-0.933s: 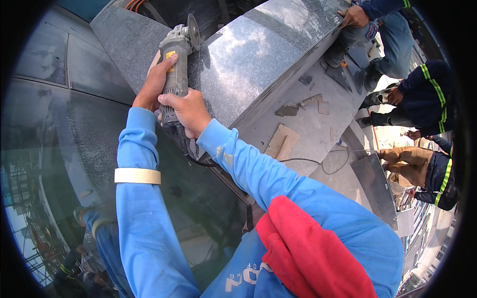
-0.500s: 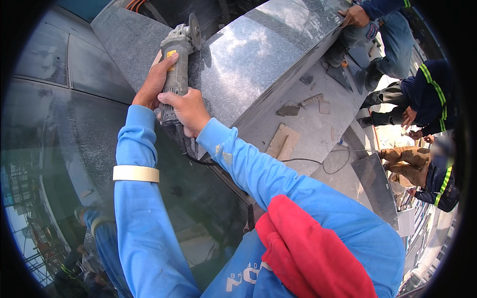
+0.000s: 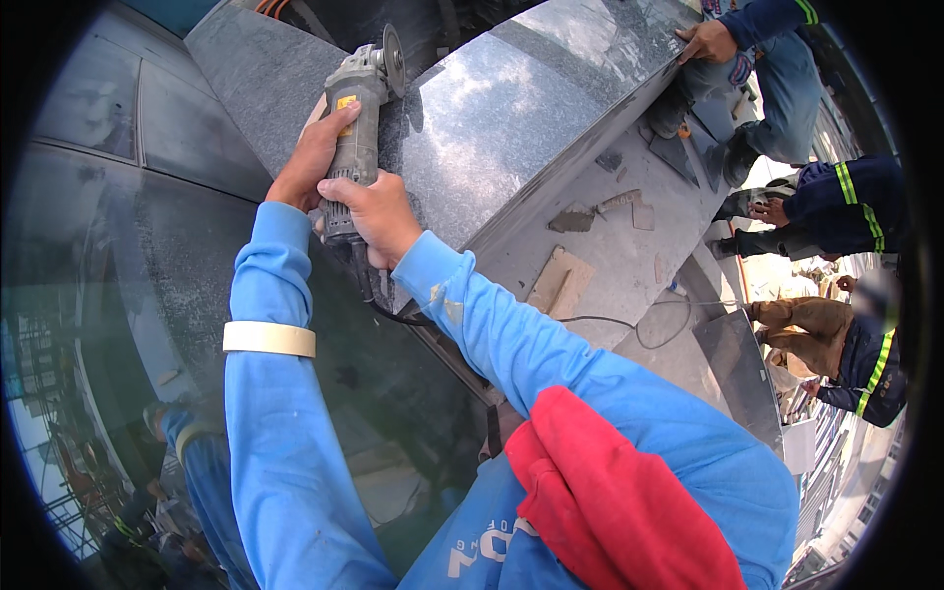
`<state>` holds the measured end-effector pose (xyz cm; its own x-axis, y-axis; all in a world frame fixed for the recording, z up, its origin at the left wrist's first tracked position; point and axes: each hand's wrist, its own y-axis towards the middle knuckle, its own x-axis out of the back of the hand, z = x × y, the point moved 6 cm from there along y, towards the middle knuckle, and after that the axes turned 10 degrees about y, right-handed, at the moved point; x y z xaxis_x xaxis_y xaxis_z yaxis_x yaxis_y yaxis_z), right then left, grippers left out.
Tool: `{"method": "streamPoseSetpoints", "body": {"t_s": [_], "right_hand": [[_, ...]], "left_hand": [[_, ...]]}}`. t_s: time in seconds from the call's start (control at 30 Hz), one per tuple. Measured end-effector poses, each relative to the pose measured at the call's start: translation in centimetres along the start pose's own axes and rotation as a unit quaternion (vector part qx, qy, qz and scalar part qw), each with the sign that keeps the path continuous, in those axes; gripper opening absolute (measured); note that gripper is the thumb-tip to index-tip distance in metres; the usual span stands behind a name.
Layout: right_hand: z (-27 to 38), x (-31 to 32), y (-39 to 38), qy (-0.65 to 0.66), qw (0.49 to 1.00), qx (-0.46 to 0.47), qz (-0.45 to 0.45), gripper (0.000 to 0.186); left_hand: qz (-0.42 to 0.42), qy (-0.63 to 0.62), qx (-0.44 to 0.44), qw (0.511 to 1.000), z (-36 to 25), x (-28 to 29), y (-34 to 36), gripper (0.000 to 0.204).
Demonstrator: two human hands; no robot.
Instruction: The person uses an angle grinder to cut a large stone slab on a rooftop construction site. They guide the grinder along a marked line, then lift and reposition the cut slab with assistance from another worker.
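Note:
Both my hands are wrapped around a dusty grey angle grinder (image 3: 358, 133). My left hand (image 3: 313, 162) grips the front of its body, the thumb lying beside a yellow label. Behind it, my right hand (image 3: 382, 216) holds the rear of the body, near the power cord (image 3: 365, 280). The grinder's thin cutting disc (image 3: 393, 61) stands on edge at the far end, above the gap between two grey stone slabs. One speckled slab (image 3: 472, 118) spreads to the right of the tool; another stone slab (image 3: 256, 79) lies to its left. Whether the disc touches stone is unclear.
A co-worker's hand (image 3: 708, 41) rests on the right slab's far edge. Other people (image 3: 841, 206) are at the right. A wooden float (image 3: 562, 280) and broken stone pieces (image 3: 573, 217) lie on the ledge below, where the cord runs. Reflective dark glass (image 3: 138, 275) fills the left.
The grinder and both hands stay nearly in place, shifting only slightly in the picture. At the right, a co-worker in a dark striped jacket has changed posture.

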<state>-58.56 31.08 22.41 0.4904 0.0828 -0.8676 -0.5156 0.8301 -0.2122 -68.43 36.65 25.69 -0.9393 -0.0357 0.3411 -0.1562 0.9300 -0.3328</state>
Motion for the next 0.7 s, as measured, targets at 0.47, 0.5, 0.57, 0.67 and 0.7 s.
{"method": "streamPoseSetpoints", "body": {"t_s": [0.47, 0.5, 0.57, 0.67, 0.7], "right_hand": [[0.10, -0.22, -0.57, 0.003, 1.000, -0.007, -0.005, 0.029], [0.05, -0.23, -0.59, 0.007, 1.000, -0.006, -0.006, 0.029], [-0.05, -0.23, -0.59, 0.013, 1.000, -0.005, -0.007, 0.029], [0.01, -0.25, -0.42, 0.013, 1.000, 0.004, 0.002, 0.028], [-0.01, -0.18, -0.36, 0.013, 1.000, 0.002, 0.001, 0.028]], "left_hand": [[-0.002, 0.006, -0.002, 1.000, -0.01, 0.05, -0.26, 0.055], [-0.003, 0.010, -0.006, 1.000, -0.05, 0.03, -0.29, 0.055], [-0.004, 0.014, -0.010, 1.000, -0.08, 0.03, -0.31, 0.055], [0.007, 0.014, -0.011, 1.000, -0.07, 0.05, -0.15, 0.055], [0.011, 0.017, -0.005, 1.000, -0.01, 0.06, -0.01, 0.055]]}}
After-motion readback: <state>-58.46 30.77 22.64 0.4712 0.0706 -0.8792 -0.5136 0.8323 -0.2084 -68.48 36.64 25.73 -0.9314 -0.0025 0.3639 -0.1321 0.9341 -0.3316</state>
